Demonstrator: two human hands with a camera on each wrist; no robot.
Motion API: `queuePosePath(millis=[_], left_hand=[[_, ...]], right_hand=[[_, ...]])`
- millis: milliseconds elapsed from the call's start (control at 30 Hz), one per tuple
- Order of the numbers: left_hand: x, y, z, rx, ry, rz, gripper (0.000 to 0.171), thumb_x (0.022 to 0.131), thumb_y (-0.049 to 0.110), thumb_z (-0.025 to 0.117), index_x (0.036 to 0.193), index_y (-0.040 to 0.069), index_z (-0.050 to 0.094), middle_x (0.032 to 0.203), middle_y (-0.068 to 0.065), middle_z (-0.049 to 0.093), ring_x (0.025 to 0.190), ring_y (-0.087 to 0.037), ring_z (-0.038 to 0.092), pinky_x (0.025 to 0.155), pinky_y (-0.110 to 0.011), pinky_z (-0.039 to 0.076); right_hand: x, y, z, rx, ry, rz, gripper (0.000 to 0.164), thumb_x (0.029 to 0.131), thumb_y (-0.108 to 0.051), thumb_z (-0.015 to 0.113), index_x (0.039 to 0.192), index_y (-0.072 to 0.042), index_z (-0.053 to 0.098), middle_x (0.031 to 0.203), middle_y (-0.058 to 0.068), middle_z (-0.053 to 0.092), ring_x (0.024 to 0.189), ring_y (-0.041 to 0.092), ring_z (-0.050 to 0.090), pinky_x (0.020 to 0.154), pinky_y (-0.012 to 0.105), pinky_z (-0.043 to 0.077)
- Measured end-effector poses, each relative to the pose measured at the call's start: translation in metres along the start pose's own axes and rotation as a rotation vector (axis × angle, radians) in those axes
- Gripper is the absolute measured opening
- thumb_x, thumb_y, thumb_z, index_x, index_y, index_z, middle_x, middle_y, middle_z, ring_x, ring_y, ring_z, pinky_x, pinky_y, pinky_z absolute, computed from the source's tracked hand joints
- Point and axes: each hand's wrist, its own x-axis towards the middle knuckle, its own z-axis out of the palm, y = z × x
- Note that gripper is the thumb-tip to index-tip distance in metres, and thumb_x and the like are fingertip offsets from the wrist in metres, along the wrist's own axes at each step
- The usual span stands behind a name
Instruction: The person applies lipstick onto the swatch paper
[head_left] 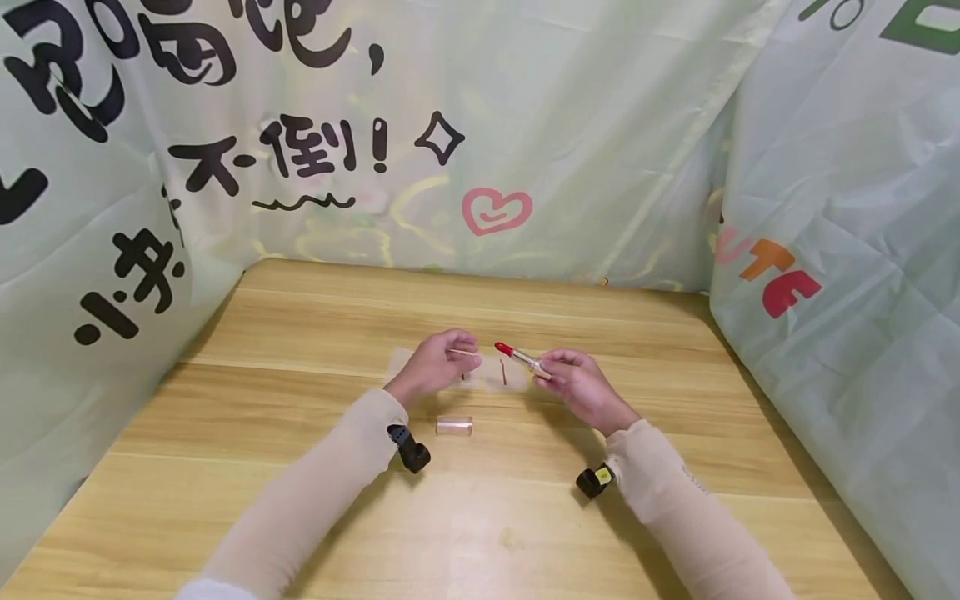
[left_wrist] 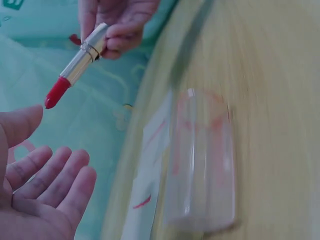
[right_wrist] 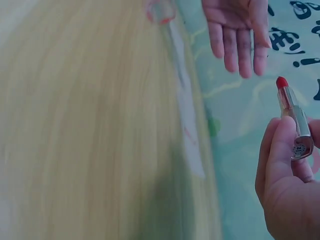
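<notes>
My right hand (head_left: 583,385) holds an uncapped lipstick (head_left: 522,359) by its base, between thumb and fingers. The red bullet is fully out and points toward my left hand (head_left: 438,362). In the left wrist view the lipstick (left_wrist: 80,62) has its tip close to the left thumb. My left hand's fingers are extended and hold nothing, as the right wrist view shows of that hand (right_wrist: 237,30). Below the hands a clear pinkish lipstick cap (head_left: 454,426) lies on its side on the table. Behind it lies thin white paper (head_left: 495,383) with red strokes on it, partly hidden by the left hand.
The wood-grain table (head_left: 480,517) runs back to a pale printed cloth (head_left: 600,125) that hangs along the rear and both sides. Small black cameras are strapped at the left wrist (head_left: 412,454) and right wrist (head_left: 592,481).
</notes>
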Motion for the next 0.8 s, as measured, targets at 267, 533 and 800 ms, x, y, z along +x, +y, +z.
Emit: queuePosePath(millis=[267,533,800], left_hand=[[-0.008,0.004,0.011,-0.441,-0.033,-0.023,0.046,0.095,0.005,0.060,0.135,-0.009,0.043,0.136,-0.029,0.047,0.122,-0.038,0.051,0.100,-0.041,0.045],[-0.011,0.011,0.022,-0.763,-0.064,-0.011,0.042,0.096,-0.008,0.051,0.135,-0.014,0.037,0.135,-0.028,0.046,0.132,-0.043,0.038,0.106,-0.039,0.038],[-0.010,0.011,0.025,-0.823,-0.029,0.018,0.034,0.095,-0.009,0.052,0.128,-0.012,0.045,0.113,-0.009,0.058,0.111,-0.022,0.057,0.107,-0.041,0.038]], right_hand=[[-0.004,0.002,0.015,0.152,-0.013,0.038,0.022,0.097,0.005,0.047,0.088,-0.005,0.064,0.085,0.007,0.064,0.075,0.015,0.066,0.077,0.022,0.055],[-0.008,0.002,0.028,0.207,-0.039,0.058,0.016,0.100,0.001,0.044,0.095,-0.003,0.059,0.090,0.010,0.062,0.078,0.015,0.064,0.077,0.020,0.054],[-0.009,-0.003,0.042,0.257,-0.113,0.088,0.016,0.101,-0.001,0.043,0.099,-0.001,0.059,0.092,0.011,0.063,0.080,0.016,0.065,0.077,0.019,0.053]])
